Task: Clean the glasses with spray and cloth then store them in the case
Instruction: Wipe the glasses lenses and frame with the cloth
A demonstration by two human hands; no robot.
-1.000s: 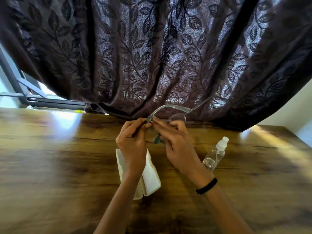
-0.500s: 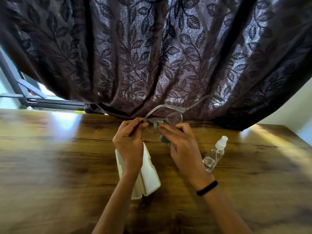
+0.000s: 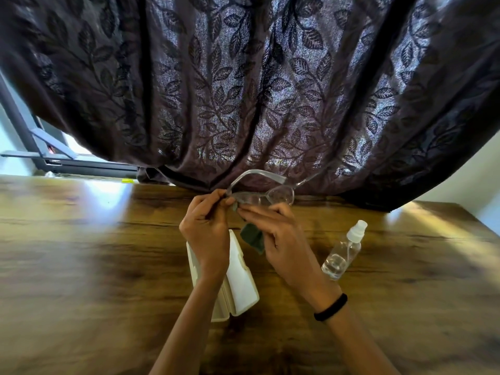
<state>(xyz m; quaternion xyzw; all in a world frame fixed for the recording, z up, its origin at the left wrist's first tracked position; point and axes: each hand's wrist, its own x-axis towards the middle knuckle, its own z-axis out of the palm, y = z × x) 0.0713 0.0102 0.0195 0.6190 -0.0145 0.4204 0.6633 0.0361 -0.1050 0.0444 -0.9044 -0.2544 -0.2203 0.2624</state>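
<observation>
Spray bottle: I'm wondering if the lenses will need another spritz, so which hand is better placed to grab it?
Right hand, probably: the spray bottle stands just beside it, though it must first drop the cloth.

Clear glasses [image 3: 270,194] aloft, green cloth [image 3: 253,236] against lens

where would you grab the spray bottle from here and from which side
Grip the spray bottle around its clear body, below the white nozzle cap, coming from its open right side with the right hand. It looks tilted, cap away from the person, with bare table to its right.
</observation>
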